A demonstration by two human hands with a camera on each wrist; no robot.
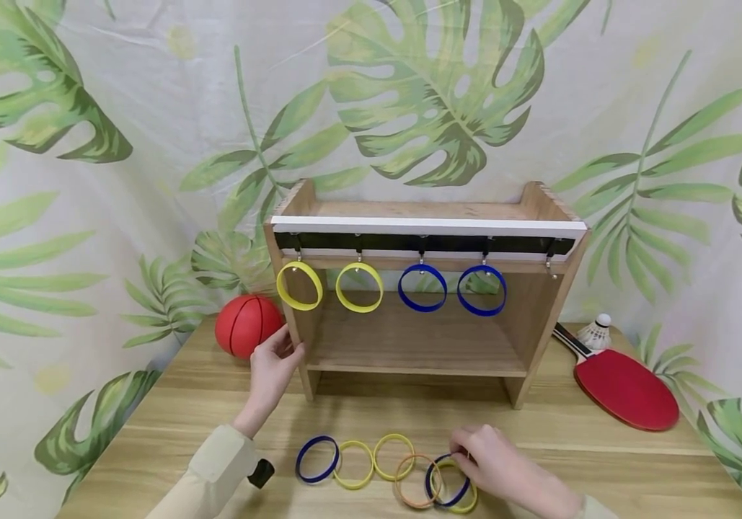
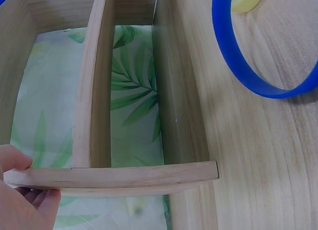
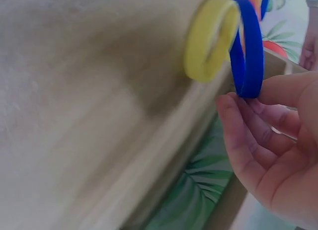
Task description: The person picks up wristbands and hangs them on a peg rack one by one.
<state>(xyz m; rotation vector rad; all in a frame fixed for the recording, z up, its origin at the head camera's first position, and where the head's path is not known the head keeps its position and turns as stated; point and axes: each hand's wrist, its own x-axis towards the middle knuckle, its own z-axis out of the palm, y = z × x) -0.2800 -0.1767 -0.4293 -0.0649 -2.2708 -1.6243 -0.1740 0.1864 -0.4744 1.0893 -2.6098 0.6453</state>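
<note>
My left hand [image 1: 275,367] grips the left side panel of a wooden shelf [image 1: 416,339], its thumb and fingers on either side of the board's edge [image 2: 124,176] in the left wrist view. At the front of the table, my right hand [image 1: 494,461] pinches a blue silicone wristband [image 3: 253,56] between thumb and fingertips. A yellow wristband [image 3: 196,51] overlaps it, and a thin orange band [image 1: 417,507] lies against them. To their left are a blue band [image 1: 298,461] and two yellow ones [image 1: 352,486].
On the shelf's black strip [image 1: 390,245], two yellow bands [image 1: 359,310] and two blue bands [image 1: 422,308] hang from hooks; the rightmost hook [image 1: 551,263] holds no band. A red ball [image 1: 241,328] sits left; a paddle [image 1: 626,389] and shuttlecock [image 1: 594,334] lie right.
</note>
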